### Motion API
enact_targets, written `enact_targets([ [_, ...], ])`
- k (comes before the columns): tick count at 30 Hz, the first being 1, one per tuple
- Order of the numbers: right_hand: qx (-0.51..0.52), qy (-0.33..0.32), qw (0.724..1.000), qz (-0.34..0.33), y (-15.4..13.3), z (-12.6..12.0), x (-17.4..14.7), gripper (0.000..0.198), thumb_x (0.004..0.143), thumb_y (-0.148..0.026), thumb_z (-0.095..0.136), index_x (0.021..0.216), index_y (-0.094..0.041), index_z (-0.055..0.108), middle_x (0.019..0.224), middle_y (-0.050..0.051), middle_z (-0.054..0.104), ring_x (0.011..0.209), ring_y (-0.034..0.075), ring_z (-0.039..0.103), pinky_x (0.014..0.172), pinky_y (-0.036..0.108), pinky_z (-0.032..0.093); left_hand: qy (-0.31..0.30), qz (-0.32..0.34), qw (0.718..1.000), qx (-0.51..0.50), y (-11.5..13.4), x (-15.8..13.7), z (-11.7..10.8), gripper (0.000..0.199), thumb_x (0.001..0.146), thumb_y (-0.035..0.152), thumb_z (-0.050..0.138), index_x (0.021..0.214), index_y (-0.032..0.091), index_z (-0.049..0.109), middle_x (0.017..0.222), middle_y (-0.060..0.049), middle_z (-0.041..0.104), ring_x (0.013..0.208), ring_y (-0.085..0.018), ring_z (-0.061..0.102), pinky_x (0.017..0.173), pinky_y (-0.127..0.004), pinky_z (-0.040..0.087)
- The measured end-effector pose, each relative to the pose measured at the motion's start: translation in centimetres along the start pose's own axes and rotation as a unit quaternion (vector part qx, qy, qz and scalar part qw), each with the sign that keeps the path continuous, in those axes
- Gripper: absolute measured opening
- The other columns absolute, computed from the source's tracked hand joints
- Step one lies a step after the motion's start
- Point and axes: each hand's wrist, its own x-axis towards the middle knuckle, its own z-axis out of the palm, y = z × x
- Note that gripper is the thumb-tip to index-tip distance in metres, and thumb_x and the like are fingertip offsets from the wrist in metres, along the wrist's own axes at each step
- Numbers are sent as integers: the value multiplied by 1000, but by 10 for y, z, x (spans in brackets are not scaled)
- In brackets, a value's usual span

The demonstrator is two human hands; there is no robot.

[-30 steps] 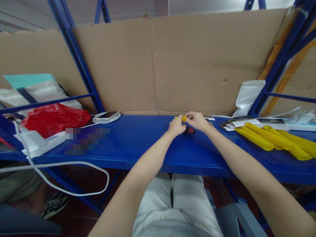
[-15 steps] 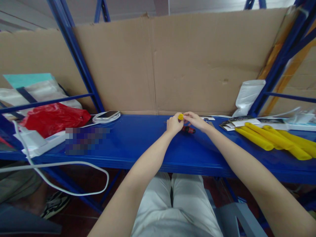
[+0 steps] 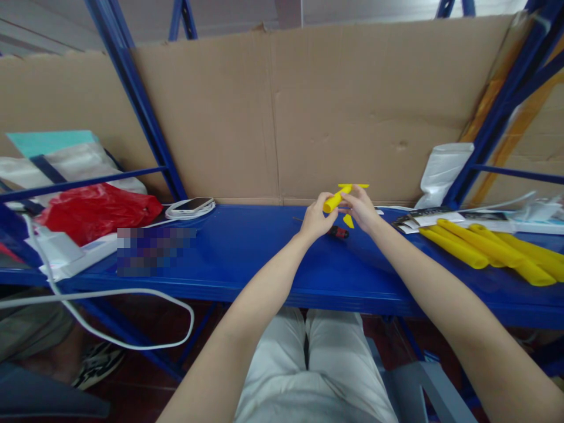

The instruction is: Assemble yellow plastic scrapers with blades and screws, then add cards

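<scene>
Above the blue tabletop (image 3: pixel 247 241), a yellow tube (image 3: pixel 333 204) with thin, flat fin-like pieces (image 3: pixel 362 185) at its far end lies between my two hands. Its near end points down toward me. My left hand (image 3: pixel 319 218) is closed around the near part, fingers partly hidden behind it. From the other side, my right hand (image 3: pixel 361 210) grips it close to the fins. One more flat yellow piece (image 3: pixel 348 221) shows below my right fingers. A screwdriver (image 3: pixel 340 232) with a red and black handle lies on the table just under my hands.
Several yellow tubes (image 3: pixel 497 247) lie at the right beside papers and a white pouch (image 3: pixel 446 173). On the left are a phone (image 3: pixel 194 204) on a coiled white cable, a red plastic bag (image 3: pixel 99 211) and a power strip (image 3: pixel 88 255). Cardboard (image 3: pixel 343 111) stands behind.
The yellow tube has tilted from end-on to lengthwise, showing its side and fins. My hands have shifted slightly right, and the right hand is now farther along it.
</scene>
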Motion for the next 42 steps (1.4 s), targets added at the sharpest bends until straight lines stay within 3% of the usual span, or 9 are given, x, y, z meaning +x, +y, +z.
enact_targets([
  [5, -19, 84, 996, -37, 7, -4, 10, 78, 79, -29, 50, 142, -26, 4, 105, 7, 62, 84, 18, 65, 66, 32, 57, -25, 34, 999, 1, -1, -2, 3, 36, 79, 19, 51, 115, 21, 47, 107, -4, 64, 92, -15, 60, 82, -27, 44],
  [9, -9, 144, 988, -51, 8, -9, 15, 90, 76, -25, 52, 143, -23, -7, 112, 11, 57, 91, 20, 63, 66, 32, 57, -38, 38, 998, 9, -1, -3, 3, 37, 78, 18, 49, 115, 21, 47, 101, -3, 64, 85, -14, 60, 78, -25, 44],
  [13, -1, 189, 981, -48, 9, -18, 20, 92, 74, -22, 53, 143, -20, -9, 112, 13, 54, 94, 21, 62, 66, 33, 57, -66, 22, 997, 21, -1, -3, 4, 38, 78, 21, 50, 115, 24, 47, 96, -2, 65, 77, -14, 61, 75, -25, 44],
  [18, -30, 200, 977, -69, 13, -24, 24, 93, 75, -25, 54, 143, -19, -9, 111, 13, 53, 94, 21, 61, 70, 34, 56, -73, 40, 996, 12, -2, -4, 5, 40, 76, 21, 52, 116, 22, 48, 99, -4, 64, 78, -15, 61, 76, -27, 45],
  [27, -116, 244, 950, -156, 18, -40, 31, 83, 81, -37, 49, 144, -18, -1, 114, 16, 52, 98, 23, 59, 77, 40, 53, -86, 21, 996, 21, -1, -3, 6, 39, 77, 21, 52, 115, 25, 46, 93, -2, 65, 76, -15, 61, 74, -28, 46],
  [33, -104, 232, 957, -138, 15, -41, 33, 61, 82, -33, 46, 137, -19, 24, 114, 16, 54, 91, 22, 62, 71, 37, 54, -82, -4, 995, 49, 0, -4, 5, 40, 76, 18, 53, 114, 23, 46, 93, -4, 66, 80, -18, 62, 74, -29, 46],
  [42, -142, 190, 963, -127, 9, -28, 21, 46, 81, -31, 43, 125, -17, 40, 112, 15, 57, 75, 19, 65, 60, 31, 53, -76, -56, 983, 155, 0, -2, 2, 34, 83, 21, 50, 116, 24, 45, 109, -5, 64, 104, -22, 58, 90, -36, 37],
])
